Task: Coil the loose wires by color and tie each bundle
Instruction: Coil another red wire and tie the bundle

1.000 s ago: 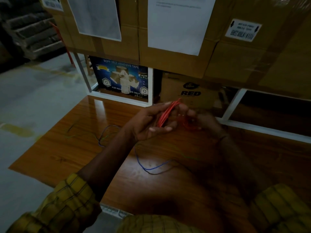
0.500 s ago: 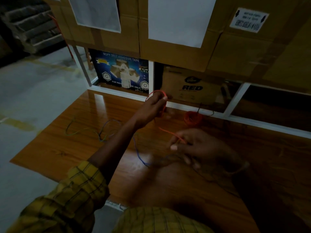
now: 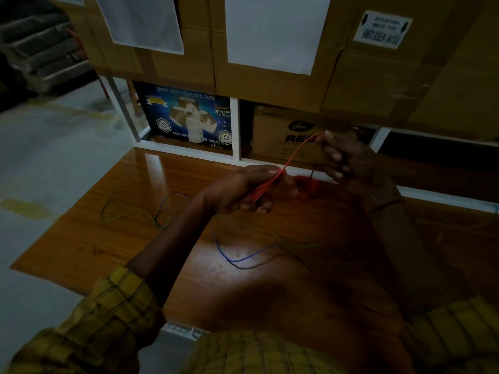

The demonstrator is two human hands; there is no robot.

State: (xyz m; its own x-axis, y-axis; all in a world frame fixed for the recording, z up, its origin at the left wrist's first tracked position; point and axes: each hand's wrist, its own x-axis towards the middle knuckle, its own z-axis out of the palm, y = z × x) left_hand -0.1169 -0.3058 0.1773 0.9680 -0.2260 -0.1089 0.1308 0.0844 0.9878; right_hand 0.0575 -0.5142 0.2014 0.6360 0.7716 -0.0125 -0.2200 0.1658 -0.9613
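Above the middle of the wooden worktop (image 3: 81, 238) the left hand (image 3: 237, 190) holds a flattened bundle of red wire (image 3: 266, 184), its grip closed around the strands with fingers curled under and thumb over them. From the bundle's far end a single red strand (image 3: 299, 149) rises toward one o'clock to the right hand (image 3: 348, 160), whose grip pinches the strand's tip between thumb and forefinger, the other fingers curled. Just beyond the left hand, between the two wrists, a small red coil (image 3: 307, 184) lies on the worktop in shadow; whether it is tied cannot be told. Loose wires lie spread on the worktop: a blue wire (image 3: 243, 259) curves under the left forearm at six o'clock from the hands, a dark wire (image 3: 259, 265) runs just beside it, a green wire (image 3: 299, 247) trails off toward four o'clock, and at nine o'clock a green and blue tangle (image 3: 159, 220) loops near the worktop's left part. At twelve o'clock a white shelf frame (image 3: 237, 130) stands against the worktop's far edge, holding a blue adhesive tape carton (image 3: 186, 114) and a brown carton (image 3: 280, 133) directly behind the raised right hand. Large cardboard boxes (image 3: 364, 76) with white paper sheets (image 3: 275, 31) sit above. Yellow checked sleeves (image 3: 102, 319) cover both arms near the bottom edge.
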